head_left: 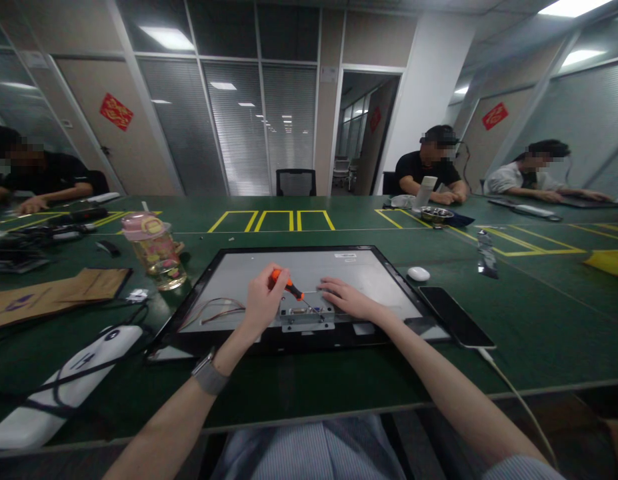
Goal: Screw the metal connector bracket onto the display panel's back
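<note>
A flat display panel [339,267] lies back side up on the green table, black frame around a grey metal sheet. My left hand [261,300] is closed on an orange-handled screwdriver [289,285] whose tip points down at a small metal bracket [307,319] near the panel's front edge. My right hand [346,298] lies flat on the panel just right of the bracket, fingers stretched out. Thin coloured wires [213,312] run across the panel's left side.
A black phone [456,317] with a white cable lies right of the panel, a white mouse-like object [418,273] behind it. A pink-lidded bottle [153,250], brown paper [53,293] and a white case [63,387] are left. Three people sit at the table's far side.
</note>
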Action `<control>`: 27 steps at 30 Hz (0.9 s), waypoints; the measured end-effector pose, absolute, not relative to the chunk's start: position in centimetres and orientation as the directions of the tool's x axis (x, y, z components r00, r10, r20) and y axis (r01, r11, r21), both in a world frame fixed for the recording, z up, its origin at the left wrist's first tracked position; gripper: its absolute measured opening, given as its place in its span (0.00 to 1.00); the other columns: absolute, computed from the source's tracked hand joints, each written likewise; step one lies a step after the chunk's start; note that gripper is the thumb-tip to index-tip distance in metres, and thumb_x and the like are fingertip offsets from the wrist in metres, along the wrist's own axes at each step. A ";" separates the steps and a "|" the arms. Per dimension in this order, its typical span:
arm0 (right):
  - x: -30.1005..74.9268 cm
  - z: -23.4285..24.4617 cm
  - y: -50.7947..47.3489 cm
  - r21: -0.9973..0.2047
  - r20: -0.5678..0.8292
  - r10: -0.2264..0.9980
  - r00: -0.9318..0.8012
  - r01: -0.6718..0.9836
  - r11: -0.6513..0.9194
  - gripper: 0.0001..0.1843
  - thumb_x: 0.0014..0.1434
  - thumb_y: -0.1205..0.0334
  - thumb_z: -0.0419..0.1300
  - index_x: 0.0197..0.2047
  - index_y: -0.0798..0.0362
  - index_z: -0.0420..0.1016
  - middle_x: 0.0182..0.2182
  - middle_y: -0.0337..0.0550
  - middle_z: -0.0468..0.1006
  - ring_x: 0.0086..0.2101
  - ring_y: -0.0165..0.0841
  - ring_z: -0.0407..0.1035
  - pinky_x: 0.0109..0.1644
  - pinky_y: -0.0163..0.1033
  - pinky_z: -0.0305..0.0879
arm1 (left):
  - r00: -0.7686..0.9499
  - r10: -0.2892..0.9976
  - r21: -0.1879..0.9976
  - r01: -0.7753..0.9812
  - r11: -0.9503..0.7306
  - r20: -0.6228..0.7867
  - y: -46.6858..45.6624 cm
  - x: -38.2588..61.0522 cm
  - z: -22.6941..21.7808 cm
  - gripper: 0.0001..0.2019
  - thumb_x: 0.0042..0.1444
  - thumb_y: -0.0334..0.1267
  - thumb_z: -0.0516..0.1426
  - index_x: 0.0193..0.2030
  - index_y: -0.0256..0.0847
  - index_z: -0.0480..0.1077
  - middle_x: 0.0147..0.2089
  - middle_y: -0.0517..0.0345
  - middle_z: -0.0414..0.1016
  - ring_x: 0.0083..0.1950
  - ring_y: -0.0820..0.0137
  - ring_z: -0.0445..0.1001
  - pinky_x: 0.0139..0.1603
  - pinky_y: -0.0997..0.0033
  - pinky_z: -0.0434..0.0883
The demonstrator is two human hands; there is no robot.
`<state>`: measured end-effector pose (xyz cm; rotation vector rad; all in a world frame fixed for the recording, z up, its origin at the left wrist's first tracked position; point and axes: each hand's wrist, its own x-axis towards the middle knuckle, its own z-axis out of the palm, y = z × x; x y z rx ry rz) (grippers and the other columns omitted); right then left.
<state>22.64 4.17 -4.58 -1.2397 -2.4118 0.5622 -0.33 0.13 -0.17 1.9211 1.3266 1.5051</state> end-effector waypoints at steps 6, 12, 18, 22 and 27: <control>22.6 -4.3 4.0 -0.495 0.135 0.818 -0.560 0.677 0.545 0.27 0.62 0.47 0.42 0.57 0.53 0.64 0.59 0.50 0.61 0.59 0.39 0.53 0.62 0.46 0.48 | -0.145 0.849 0.848 0.257 -0.463 0.508 1.2 -1.1 -0.3 0.10 0.59 0.45 0.48 0.36 0.41 0.59 0.21 0.67 0.64 0.20 0.74 0.66 0.22 0.76 0.62; 22.5 -3.8 3.6 -0.497 0.134 0.818 -0.560 0.676 0.544 0.28 0.62 0.46 0.41 0.56 0.53 0.64 0.59 0.50 0.61 0.59 0.39 0.53 0.62 0.46 0.48 | 0.008 0.887 0.543 0.788 -0.289 0.461 3.7 -4.2 -0.2 0.05 0.51 0.35 0.54 0.32 0.41 0.60 0.27 0.59 0.69 0.30 0.66 0.71 0.30 0.71 0.63; 22.5 -3.6 3.4 -0.520 0.116 0.833 -0.541 0.681 0.515 0.28 0.61 0.45 0.42 0.56 0.52 0.64 0.59 0.49 0.61 0.60 0.40 0.52 0.63 0.47 0.47 | 0.051 0.967 0.273 0.954 -0.121 0.251 4.8 -7.8 -1.4 0.06 0.48 0.32 0.54 0.34 0.40 0.64 0.25 0.58 0.69 0.28 0.66 0.70 0.26 0.73 0.60; 22.5 -3.7 3.4 -0.545 0.127 0.834 -0.537 0.665 0.511 0.26 0.61 0.46 0.44 0.56 0.49 0.64 0.60 0.46 0.60 0.60 0.41 0.52 0.62 0.49 0.48 | 0.032 0.984 0.131 0.990 -0.056 0.178 5.0 -9.2 -2.0 0.04 0.45 0.34 0.57 0.30 0.39 0.68 0.27 0.51 0.71 0.31 0.59 0.72 0.29 0.68 0.63; 22.6 -3.5 3.4 -0.588 0.123 0.845 -0.520 0.648 0.484 0.25 0.60 0.45 0.47 0.53 0.50 0.68 0.59 0.48 0.61 0.58 0.43 0.56 0.60 0.50 0.51 | 0.197 0.943 0.232 0.937 -0.261 0.267 5.1 -7.9 -1.5 0.09 0.46 0.35 0.57 0.36 0.38 0.72 0.43 0.45 0.72 0.43 0.58 0.72 0.43 0.62 0.66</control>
